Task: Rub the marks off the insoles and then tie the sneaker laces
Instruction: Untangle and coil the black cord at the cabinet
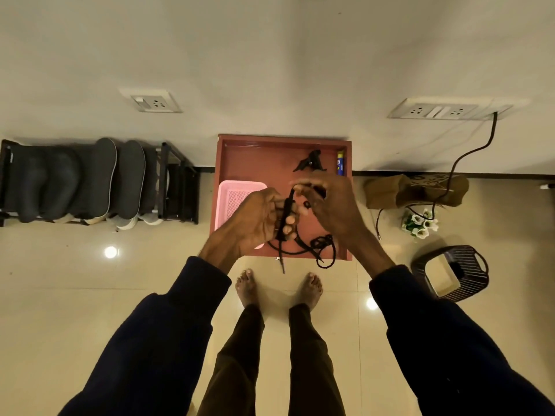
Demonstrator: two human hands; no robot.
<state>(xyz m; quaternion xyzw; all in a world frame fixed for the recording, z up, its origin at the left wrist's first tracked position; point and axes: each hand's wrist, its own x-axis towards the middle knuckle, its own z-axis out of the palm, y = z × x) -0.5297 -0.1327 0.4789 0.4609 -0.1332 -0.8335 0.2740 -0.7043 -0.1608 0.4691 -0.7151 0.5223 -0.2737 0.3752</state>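
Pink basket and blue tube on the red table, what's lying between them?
Head view: bare red tabletop and a black clip-like object, nearer the tube.

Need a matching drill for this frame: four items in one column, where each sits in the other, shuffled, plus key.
Items:
1 pink basket
2 insoles
3 lace
4 paper bag

Places:
a on the floor, right of the table
b gripped by the left hand
c on the shoe rack
d on the table, left side

Pairs: 1-d, 2-c, 3-b, 4-a
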